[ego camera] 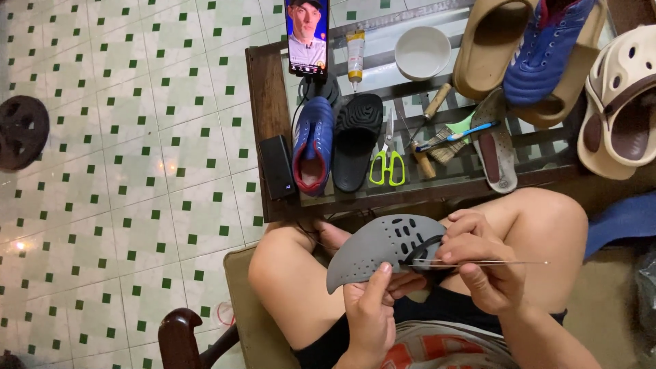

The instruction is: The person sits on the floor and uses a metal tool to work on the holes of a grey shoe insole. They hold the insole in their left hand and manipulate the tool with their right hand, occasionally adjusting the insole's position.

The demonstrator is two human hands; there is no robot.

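Over the person's lap, the left hand (372, 301) grips the lower edge of a grey perforated rubber clog upper (383, 249), its thumb pressed on the face and the other fingers curled beneath, while the right hand (478, 263) pinches a thin metal needle (478, 262) lying toward three o'clock, its fingertips touching the clog's black strap. Farther off, toward twelve o'clock, a glass-topped wooden table (263, 89) carries green-handled scissors (387, 160), a blue sports shoe (313, 143) and a black slide sandal (357, 140).
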